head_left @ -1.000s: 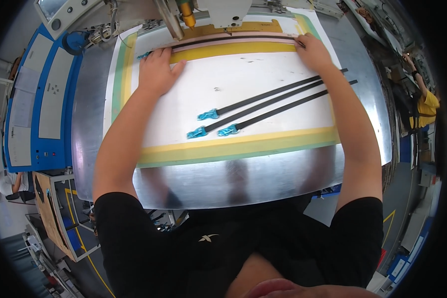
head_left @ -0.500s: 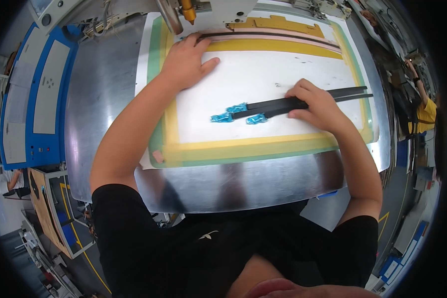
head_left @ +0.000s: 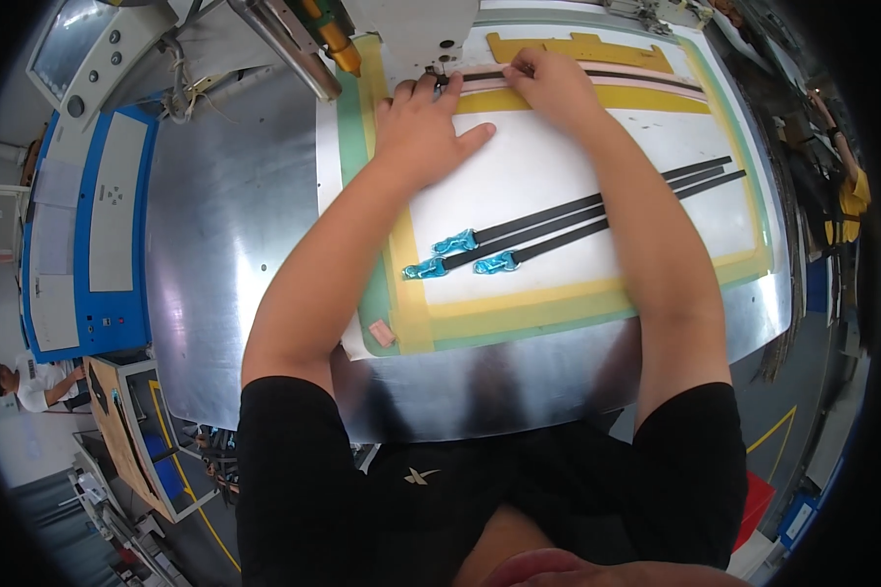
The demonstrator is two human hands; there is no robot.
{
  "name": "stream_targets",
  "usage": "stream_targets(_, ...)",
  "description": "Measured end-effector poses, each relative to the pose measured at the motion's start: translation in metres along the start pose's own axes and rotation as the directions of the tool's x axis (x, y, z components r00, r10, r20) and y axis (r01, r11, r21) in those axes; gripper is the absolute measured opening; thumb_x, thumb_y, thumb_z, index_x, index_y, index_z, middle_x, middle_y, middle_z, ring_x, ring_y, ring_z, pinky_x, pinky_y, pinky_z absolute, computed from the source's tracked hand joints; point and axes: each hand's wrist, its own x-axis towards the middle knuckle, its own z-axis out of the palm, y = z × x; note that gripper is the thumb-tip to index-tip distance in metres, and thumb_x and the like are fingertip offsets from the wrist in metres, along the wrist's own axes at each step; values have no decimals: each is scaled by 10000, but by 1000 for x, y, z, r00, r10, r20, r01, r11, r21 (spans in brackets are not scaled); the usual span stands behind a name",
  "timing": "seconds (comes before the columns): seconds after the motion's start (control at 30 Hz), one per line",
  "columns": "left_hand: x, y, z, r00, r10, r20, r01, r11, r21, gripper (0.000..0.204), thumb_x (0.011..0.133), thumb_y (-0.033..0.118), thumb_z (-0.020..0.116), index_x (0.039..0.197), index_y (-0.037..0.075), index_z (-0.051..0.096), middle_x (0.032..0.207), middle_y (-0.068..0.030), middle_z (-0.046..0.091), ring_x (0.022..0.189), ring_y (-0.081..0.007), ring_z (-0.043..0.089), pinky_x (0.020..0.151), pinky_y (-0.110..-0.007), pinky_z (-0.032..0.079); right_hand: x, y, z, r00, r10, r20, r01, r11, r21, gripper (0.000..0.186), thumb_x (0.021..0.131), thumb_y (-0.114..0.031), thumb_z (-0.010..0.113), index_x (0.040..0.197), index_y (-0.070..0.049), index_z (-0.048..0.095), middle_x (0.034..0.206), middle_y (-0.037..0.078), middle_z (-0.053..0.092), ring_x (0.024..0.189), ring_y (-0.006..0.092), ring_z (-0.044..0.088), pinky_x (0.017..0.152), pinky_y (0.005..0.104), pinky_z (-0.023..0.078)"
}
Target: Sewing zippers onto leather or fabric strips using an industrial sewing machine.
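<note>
Three narrow black straps lie slantwise on the white board, and blue plastic-wrapped pieces sit at their left ends. Beyond them, another black strap runs along a pink-edged channel beside a yellow strip. My right hand bends over this far strap, thumb and fingers pinched together on it. Flat near the strap's left end rests my left hand, thumb stretched out and fingertips close to the machine's needle area. My left fingers hide that end of the strap.
A white machine head overhangs the board's far side, with a metal tube and an orange-tipped part beside it. A blue-framed cabinet stands left of the metal table. People are in the background on both sides.
My right hand has let go of the three straps and moved up and left to the strap in the channel. The three straps now lie spread apart. The view has shifted.
</note>
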Motion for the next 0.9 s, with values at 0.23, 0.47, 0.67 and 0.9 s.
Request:
stream_targets(0.23, -1, -28, -6, 988, 125, -90, -118, 990, 74, 644, 955, 461, 617, 1407, 2, 612, 1429, -171, 625, 1315, -339, 577, 1133, -474, 403, -9, -13, 5, 999, -41, 11, 43, 981, -190, 337, 967, -403, 681, 1147, -120, 713, 972, 126, 761, 924, 341, 715, 820, 444, 557)
stream_targets(0.47, 12, -36, -3, 986, 77, -145, -74, 997, 24, 546, 918, 345, 649, 1328, -15, 655, 1324, -200, 670, 1263, -357, 604, 1098, -459, 449, -10, -14, 5, 999, -38, 23, 42, 973, -225, 339, 974, -395, 670, 1145, -107, 726, 979, 103, 773, 930, 321, 730, 816, 434, 572)
stream_targets(0.67, 3, -29, 7, 972, 161, -172, -143, 983, 113, 652, 957, 423, 640, 1414, -37, 573, 1379, -236, 627, 1279, -382, 595, 1111, -450, 452, -10, -11, 7, 999, -44, 25, 49, 970, -239, 328, 974, -378, 671, 1155, -110, 727, 999, 105, 776, 943, 319, 734, 832, 433, 576)
stream_targets(0.9, 2, -26, 2, 987, 129, -98, -128, 992, 16, 647, 993, 448, 608, 1436, -21, 566, 1402, -235, 618, 1271, -390, 602, 1105, -442, 460, -9, 0, 14, 994, -110, -12, 105, 970, -220, 335, 969, -367, 674, 1172, -105, 721, 1030, 108, 775, 970, 318, 734, 845, 440, 578)
